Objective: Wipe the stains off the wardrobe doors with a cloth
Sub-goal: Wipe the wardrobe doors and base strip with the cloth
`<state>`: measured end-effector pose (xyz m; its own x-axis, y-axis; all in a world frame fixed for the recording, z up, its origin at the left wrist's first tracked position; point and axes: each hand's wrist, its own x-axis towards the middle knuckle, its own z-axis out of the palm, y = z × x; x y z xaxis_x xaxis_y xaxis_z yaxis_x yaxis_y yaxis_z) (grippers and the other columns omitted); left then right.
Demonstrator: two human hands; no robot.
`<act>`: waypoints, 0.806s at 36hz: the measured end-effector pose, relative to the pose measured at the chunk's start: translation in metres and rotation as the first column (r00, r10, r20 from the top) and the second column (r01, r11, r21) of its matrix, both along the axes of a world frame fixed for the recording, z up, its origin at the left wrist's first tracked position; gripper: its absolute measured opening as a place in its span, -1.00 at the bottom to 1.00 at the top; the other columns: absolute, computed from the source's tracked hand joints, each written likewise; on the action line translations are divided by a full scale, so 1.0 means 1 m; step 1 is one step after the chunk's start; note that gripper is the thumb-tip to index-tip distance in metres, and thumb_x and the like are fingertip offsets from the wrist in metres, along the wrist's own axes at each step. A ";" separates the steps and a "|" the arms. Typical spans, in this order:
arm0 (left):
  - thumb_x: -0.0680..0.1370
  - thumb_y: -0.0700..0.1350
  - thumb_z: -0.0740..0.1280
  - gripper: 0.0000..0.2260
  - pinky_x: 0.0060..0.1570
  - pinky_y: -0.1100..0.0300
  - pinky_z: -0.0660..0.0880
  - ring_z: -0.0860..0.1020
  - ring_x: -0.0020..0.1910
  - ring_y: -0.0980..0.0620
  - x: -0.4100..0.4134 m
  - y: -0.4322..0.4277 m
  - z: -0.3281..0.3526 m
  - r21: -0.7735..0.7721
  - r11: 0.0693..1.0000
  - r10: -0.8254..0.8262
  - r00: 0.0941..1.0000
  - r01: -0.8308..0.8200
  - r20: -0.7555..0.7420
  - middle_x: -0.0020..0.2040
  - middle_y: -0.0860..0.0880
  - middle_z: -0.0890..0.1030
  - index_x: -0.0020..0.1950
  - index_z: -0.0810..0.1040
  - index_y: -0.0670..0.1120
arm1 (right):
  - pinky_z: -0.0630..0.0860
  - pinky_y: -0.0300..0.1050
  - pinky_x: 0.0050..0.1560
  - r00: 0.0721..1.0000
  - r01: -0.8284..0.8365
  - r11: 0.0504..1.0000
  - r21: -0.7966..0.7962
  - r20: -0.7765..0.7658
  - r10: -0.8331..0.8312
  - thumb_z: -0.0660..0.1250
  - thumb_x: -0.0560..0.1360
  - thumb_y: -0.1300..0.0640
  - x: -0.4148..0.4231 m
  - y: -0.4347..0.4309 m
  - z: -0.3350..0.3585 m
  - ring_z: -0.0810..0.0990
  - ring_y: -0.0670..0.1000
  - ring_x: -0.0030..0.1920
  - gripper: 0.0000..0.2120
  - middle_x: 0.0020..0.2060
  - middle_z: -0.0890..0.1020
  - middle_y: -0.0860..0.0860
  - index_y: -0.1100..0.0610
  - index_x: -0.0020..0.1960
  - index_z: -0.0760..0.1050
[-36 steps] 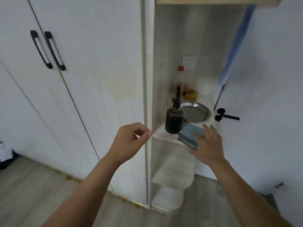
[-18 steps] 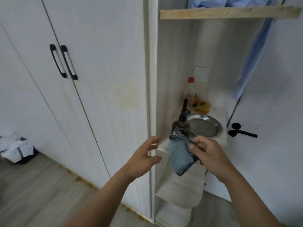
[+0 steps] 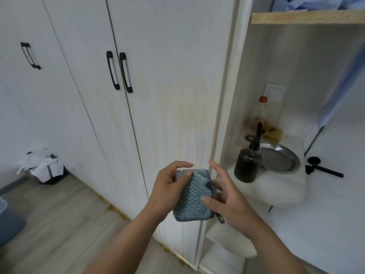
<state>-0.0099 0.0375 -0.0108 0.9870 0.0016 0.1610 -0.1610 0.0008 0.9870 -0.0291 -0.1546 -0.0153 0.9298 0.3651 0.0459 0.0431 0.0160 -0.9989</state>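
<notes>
Our left hand (image 3: 167, 186) gripping the folded blue cloth (image 3: 192, 196), our right hand (image 3: 225, 198) pinching its right edge, yellowish stain (image 3: 189, 119) on the wardrobe door (image 3: 167, 56) just beyond

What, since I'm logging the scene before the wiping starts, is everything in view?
wardrobe doors: at least three, white, left and centre
stain: one, yellow-brown with drips, rightmost door
door handles: black, a pair at the centre seam, more further left
shelf: one, white, right of the wardrobe
pump bottle: one, dark, front of the shelf
metal plate: one, silver, behind the pump bottle
red-capped bottle: one, clear, back of the shelf
fabric: blue, hanging at upper right
laundry pile: one, white, floor at far left
cloth: one, blue-grey, between the hands
left hand: grips the cloth's left side
right hand: pinches its right edge
</notes>
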 end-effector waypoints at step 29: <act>0.56 0.19 0.35 -0.80 -0.17 0.33 0.36 0.46 -0.18 0.15 0.082 0.208 0.036 0.586 0.698 -0.666 0.674 0.413 0.319 -0.15 0.18 0.47 -0.14 0.44 0.13 | 0.55 0.09 -0.36 0.823 0.524 0.811 -0.261 0.401 -0.403 0.58 0.32 0.00 0.013 0.181 0.075 0.59 0.03 -0.35 -0.81 -0.37 0.62 0.02 0.03 -0.27 0.60</act>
